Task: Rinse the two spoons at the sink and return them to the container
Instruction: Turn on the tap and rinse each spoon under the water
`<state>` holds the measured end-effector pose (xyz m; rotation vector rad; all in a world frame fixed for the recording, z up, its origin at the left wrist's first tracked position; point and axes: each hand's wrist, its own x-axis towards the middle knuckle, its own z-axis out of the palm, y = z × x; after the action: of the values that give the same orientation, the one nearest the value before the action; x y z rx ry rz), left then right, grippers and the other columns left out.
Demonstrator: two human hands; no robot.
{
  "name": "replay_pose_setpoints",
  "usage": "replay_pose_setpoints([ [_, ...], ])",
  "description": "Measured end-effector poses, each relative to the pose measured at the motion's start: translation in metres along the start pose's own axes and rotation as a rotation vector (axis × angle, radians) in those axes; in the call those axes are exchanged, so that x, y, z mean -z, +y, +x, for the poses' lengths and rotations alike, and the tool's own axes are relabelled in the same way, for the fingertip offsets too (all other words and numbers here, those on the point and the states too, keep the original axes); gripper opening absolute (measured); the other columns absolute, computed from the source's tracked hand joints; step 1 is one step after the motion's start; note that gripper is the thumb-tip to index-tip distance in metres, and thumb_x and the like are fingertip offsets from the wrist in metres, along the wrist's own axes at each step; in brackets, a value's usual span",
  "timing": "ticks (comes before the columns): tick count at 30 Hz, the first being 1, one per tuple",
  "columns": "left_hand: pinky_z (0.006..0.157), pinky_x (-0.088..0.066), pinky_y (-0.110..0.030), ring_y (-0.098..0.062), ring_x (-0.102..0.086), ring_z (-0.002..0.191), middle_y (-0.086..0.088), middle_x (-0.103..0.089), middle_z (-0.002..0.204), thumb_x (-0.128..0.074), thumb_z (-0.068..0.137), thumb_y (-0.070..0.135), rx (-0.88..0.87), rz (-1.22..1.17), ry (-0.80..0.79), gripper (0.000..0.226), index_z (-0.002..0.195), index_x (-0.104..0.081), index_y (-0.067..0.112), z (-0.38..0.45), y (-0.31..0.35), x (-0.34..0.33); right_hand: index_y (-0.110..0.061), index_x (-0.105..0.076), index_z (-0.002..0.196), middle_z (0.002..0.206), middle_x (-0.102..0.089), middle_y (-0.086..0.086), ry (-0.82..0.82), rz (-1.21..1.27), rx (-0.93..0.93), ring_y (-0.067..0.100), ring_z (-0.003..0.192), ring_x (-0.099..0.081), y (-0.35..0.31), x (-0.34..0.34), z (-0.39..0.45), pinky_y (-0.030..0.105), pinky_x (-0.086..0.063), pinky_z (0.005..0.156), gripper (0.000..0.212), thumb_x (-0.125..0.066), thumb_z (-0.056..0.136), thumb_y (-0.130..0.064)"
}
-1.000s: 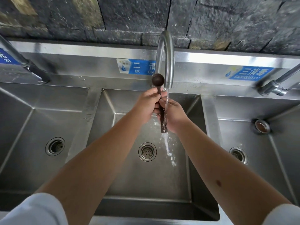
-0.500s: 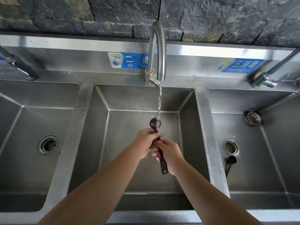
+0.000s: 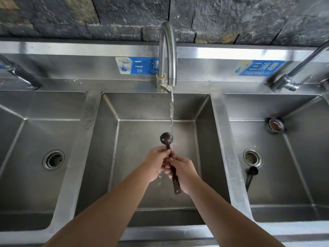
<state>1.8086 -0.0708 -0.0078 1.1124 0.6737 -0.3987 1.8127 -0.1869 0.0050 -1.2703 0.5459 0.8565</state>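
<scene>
Over the middle basin of the steel sink [image 3: 219, 139], both hands meet on one dark spoon [image 3: 167, 139]. The left hand [image 3: 155, 164] has its fingers clamped on the neck just below the bowl; the right hand [image 3: 185, 172] grips the handle, whose perforated end points toward 6 o'clock. Water from the faucet [image 3: 167, 50] at 12 o'clock strikes the bowl. The second spoon [image 3: 251, 175] lies in the right basin, at 3 o'clock, beside the drain [image 3: 252, 157].
</scene>
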Motion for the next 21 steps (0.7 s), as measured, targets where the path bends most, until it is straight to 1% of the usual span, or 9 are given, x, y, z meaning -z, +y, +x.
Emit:
replay_pose_setpoints([
  [3,0.044,-0.041,-0.026,-0.013,-0.045,0.042,-0.008,-0.053,0.066,-0.051,0.097,0.006,-0.058,0.024,-0.022,0.023,0.087,-0.070,0.013,0.009,0.024,-0.004,0.002,-0.067,0.104,0.065,-0.057,0.012,-0.009,0.023,0.092,0.020,0.052,-0.050,-0.026,-0.009,0.009,0.029,-0.037,0.046,0.019,-0.051,0.096,-0.001],
  [5,0.043,-0.040,-0.024,-0.011,-0.043,0.044,-0.008,-0.050,0.070,-0.050,0.096,0.005,-0.091,-0.012,-0.022,0.028,0.088,-0.073,0.020,0.015,0.040,-0.006,0.001,-0.067,0.105,0.064,-0.057,0.011,-0.024,0.041,0.127,0.020,0.050,-0.050,-0.045,-0.016,0.014,0.027,-0.038,0.044,0.018,-0.051,0.095,-0.001],
  [9,0.042,-0.038,-0.024,-0.011,-0.044,0.044,-0.010,-0.050,0.071,-0.046,0.096,0.003,-0.184,-0.065,-0.091,0.039,0.081,-0.077,0.022,0.023,0.073,-0.008,-0.003,-0.067,0.091,0.065,-0.060,0.012,-0.054,0.040,0.193,0.018,0.049,-0.054,-0.079,-0.027,0.022,0.025,-0.042,0.043,0.017,-0.051,0.094,0.001],
  [11,0.045,-0.037,-0.028,-0.011,-0.044,0.045,-0.014,-0.050,0.080,-0.044,0.096,0.003,-0.229,-0.037,-0.108,0.043,0.079,-0.078,0.024,0.025,0.091,-0.010,-0.004,-0.067,0.085,0.065,-0.061,0.012,-0.063,0.024,0.233,0.019,0.051,-0.054,-0.095,-0.033,0.023,0.027,-0.042,0.046,0.018,-0.052,0.093,0.002],
  [14,0.045,-0.032,-0.027,-0.010,-0.042,0.044,-0.018,-0.050,0.097,-0.045,0.097,0.004,-0.282,-0.011,-0.087,0.047,0.077,-0.079,0.029,0.026,0.116,-0.013,-0.004,-0.068,0.080,0.062,-0.063,0.010,-0.080,0.031,0.289,0.017,0.049,-0.058,-0.118,-0.044,0.023,0.023,-0.046,0.045,0.019,-0.055,0.093,0.000],
  [16,0.041,-0.032,-0.024,-0.011,-0.041,0.042,-0.016,-0.053,0.090,-0.043,0.098,0.005,-0.311,-0.021,-0.086,0.045,0.080,-0.078,0.026,0.027,0.131,-0.015,-0.004,-0.067,0.080,0.063,-0.065,0.010,-0.096,0.029,0.318,0.018,0.051,-0.061,-0.131,-0.052,0.023,0.025,-0.051,0.049,0.019,-0.055,0.094,-0.003],
  [18,0.040,-0.032,-0.021,-0.011,-0.041,0.039,-0.008,-0.058,0.072,-0.040,0.099,0.006,-0.336,-0.014,-0.080,0.038,0.088,-0.073,0.020,0.026,0.142,-0.015,-0.004,-0.066,0.083,0.067,-0.064,0.012,-0.132,0.038,0.337,0.021,0.056,-0.061,-0.140,-0.059,0.022,0.029,-0.052,0.055,0.018,-0.054,0.097,-0.005],
  [20,0.041,-0.031,-0.020,-0.012,-0.041,0.040,0.002,-0.060,0.057,-0.038,0.100,0.007,-0.340,0.009,-0.048,0.029,0.102,-0.066,0.014,0.025,0.151,-0.014,-0.003,-0.065,0.083,0.066,-0.065,0.012,-0.142,0.048,0.350,0.021,0.054,-0.062,-0.146,-0.066,0.023,0.029,-0.052,0.051,0.018,-0.054,0.097,-0.005],
  [21,0.042,-0.031,-0.020,-0.012,-0.041,0.040,0.004,-0.061,0.055,-0.038,0.101,0.008,-0.337,0.015,-0.029,0.028,0.110,-0.064,0.012,0.024,0.154,-0.014,-0.003,-0.065,0.082,0.064,-0.066,0.012,-0.140,0.048,0.356,0.019,0.051,-0.064,-0.147,-0.068,0.024,0.028,-0.053,0.048,0.018,-0.055,0.097,-0.004],
])
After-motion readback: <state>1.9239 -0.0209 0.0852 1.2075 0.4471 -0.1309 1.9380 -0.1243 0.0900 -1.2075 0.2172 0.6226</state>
